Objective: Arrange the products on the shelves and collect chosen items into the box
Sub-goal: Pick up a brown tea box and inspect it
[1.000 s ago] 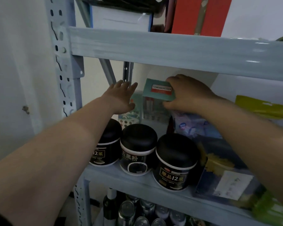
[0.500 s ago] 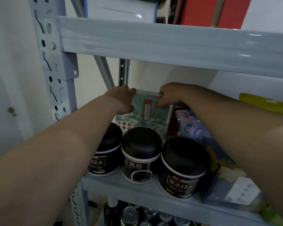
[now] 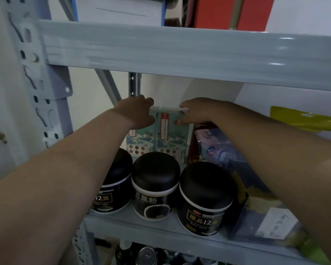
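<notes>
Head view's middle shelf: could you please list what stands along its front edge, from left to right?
Left black jar → middle black jar marked 五黑粉 → right black jar → clear bag with a white label.

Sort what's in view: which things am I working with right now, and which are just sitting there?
In use: left hand, right hand, left teal box, right teal box.
Idle: black jars, blue pouch, yellow pouch, cans below.
</notes>
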`<state>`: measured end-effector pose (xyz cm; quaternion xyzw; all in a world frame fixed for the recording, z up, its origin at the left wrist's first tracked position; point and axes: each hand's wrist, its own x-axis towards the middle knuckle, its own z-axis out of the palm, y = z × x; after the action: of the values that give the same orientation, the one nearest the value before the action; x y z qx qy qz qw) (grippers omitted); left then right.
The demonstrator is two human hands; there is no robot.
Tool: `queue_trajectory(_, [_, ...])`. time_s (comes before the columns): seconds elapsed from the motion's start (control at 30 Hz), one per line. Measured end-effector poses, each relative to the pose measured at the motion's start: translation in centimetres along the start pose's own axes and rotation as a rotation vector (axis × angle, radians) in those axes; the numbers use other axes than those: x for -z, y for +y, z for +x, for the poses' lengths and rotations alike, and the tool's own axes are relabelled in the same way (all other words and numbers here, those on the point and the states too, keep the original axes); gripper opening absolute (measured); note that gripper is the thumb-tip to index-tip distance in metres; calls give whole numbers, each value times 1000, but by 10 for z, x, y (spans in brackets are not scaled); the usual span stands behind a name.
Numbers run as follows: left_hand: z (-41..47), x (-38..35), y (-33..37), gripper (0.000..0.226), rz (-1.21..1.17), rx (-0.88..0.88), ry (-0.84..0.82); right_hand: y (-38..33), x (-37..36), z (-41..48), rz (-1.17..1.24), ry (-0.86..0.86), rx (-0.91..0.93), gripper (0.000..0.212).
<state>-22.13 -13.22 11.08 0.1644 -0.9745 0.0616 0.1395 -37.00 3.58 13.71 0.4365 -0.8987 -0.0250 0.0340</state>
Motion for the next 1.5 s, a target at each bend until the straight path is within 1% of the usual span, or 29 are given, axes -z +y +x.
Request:
queue_trajectory(0.1, [12, 6, 17, 61, -71, -64, 57, 15, 5, -20, 29, 55, 3, 74])
queue_trajectory(0.2, [24, 9, 44, 57, -168, -173, 98, 33, 11, -47, 35, 124, -4, 64])
queue_trajectory(0.27, [33, 12, 62, 55, -237, -241, 89, 46, 14, -65, 38, 157, -12, 56])
queue_trajectory(0.4, [52, 16, 99, 56, -322, -318, -46, 68, 12, -99, 53, 210, 1, 43])
queue_trajectory(0.53, [68, 12, 131, 63, -232, -351, -165, 77, 3, -127, 53, 220, 19, 30])
queue_trajectory(0.57, [72, 10, 138, 65, -219, -352, -185, 78, 0, -133, 39, 209, 23, 29])
queue_trajectory(0.7, [85, 2, 154, 73, -164, -368, -239, 80, -6, -150, 26, 173, 15, 34])
queue_trajectory(0.8, [88, -1, 159, 69, -159, -373, -207, 79, -9, -156, 32, 138, 13, 39])
queue_trajectory(0.9, [81, 2, 160, 73, -219, -367, -175, 80, -14, -156, -2, 123, 32, 38])
queue_trajectory(0.97, [75, 8, 159, 74, -266, -375, -107, 80, -18, -155, 0, 129, 26, 35])
queue_trajectory(1.0, [72, 12, 158, 71, -290, -380, -54, 80, -19, -155, 4, 129, 24, 35])
queue_trajectory(1.1, [55, 26, 154, 49, -377, -361, 113, 83, -24, -153, 21, 133, 25, 35])
queue_trajectory(1.13, [46, 31, 154, 50, -413, -347, 159, 83, -25, -153, 21, 135, 20, 36])
queue_trajectory(1.23, [16, 41, 157, 73, -484, -323, 283, 86, -32, -149, -13, 146, 7, 39])
queue_trajectory(1.33, [-19, 47, 166, 82, -448, -233, 391, 88, -39, -145, -73, 180, -9, 37])
queue_trajectory(1.4, [-46, 46, 172, 91, -423, -204, 522, 91, -43, -142, -108, 196, -24, 44])
queue_trajectory(1.43, [-58, 42, 175, 90, -413, -211, 607, 91, -43, -142, -129, 198, -31, 50])
queue_trajectory(1.5, [-83, 35, 181, 75, -373, -250, 776, 94, -44, -141, -141, 200, -47, 60])
